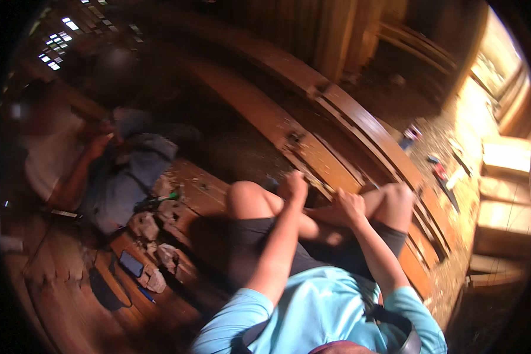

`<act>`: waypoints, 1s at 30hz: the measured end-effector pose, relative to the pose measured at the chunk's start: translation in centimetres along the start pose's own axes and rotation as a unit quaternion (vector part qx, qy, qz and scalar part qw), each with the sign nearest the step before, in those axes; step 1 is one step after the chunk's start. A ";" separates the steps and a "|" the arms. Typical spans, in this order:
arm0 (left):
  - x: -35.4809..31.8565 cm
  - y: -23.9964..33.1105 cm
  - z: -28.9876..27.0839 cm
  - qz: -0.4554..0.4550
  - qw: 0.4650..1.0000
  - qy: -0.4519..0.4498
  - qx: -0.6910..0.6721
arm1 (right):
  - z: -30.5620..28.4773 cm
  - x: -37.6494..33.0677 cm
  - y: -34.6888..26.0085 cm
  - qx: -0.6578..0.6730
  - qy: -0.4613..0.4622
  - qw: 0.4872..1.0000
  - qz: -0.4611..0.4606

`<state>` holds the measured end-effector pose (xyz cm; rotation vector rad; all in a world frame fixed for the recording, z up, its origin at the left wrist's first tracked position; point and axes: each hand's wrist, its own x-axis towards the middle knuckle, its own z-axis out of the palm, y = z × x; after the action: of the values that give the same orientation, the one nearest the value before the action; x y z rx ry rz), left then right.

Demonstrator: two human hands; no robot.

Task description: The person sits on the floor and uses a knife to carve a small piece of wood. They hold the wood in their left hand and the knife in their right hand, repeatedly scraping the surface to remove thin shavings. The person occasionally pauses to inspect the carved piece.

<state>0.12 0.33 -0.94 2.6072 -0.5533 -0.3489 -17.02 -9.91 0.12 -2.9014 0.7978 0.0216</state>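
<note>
In front of my knees, my left hand (pixel 293 186) is closed, fingers curled inward. My right hand (pixel 348 206) is also a fist, a short way to its right and slightly nearer to me. A thin yellowish strip (pixel 320 187) spans the gap between them, and both hands seem to grip its ends. Blur hides its exact kind. Just beyond the hands lies a long brown wooden beam (pixel 327 159), with a second beam (pixel 366 121) roughly parallel behind it.
Another person (pixel 130 171) sits at the left. Nearer lie rough wood chunks (pixel 144 225), a phone (pixel 131 264) and a dark strap-like thing (pixel 107 283). A saw (pixel 448 187) with a red grip rests on the shavings-covered ground at right, by wooden steps (pixel 504 190).
</note>
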 end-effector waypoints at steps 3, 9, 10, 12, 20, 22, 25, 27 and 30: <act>0.0 0.0 -0.5 -0.037 0.999 -0.014 -0.032 | 0.1 0.2 -0.5 0.032 -0.054 0.996 0.056; -0.2 0.8 0.0 0.024 0.995 -0.067 -0.070 | -0.7 0.1 -0.2 0.025 0.005 1.000 0.005; -0.2 0.2 0.2 0.014 0.996 -0.053 -0.064 | -1.8 0.2 -1.4 0.019 -0.004 1.000 -0.001; -0.2 0.0 0.4 0.013 0.998 -0.034 -0.049 | -3.6 0.1 -2.3 0.037 -0.035 0.999 -0.002; -0.1 0.3 1.0 0.026 0.996 -0.025 -0.082 | -1.8 0.1 -1.1 0.028 -0.025 0.999 0.004; 0.1 0.0 1.1 0.018 0.996 -0.027 -0.082 | -2.3 0.2 -1.6 0.025 -0.029 0.999 0.007; 0.3 -0.1 1.3 0.015 0.994 -0.037 -0.100 | -1.5 0.2 -1.4 0.003 -0.030 0.999 0.013; 0.1 0.2 1.4 0.026 0.994 -0.033 -0.105 | -1.7 0.2 -1.2 -0.006 -0.046 0.999 0.013; 0.8 -0.7 1.5 0.022 0.994 -0.032 -0.104 | -1.6 0.8 -2.0 -0.013 -0.048 0.999 0.005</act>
<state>0.58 0.01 -2.70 2.3877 -0.5646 -0.4527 -15.38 -8.82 1.92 -2.8949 0.8003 0.1720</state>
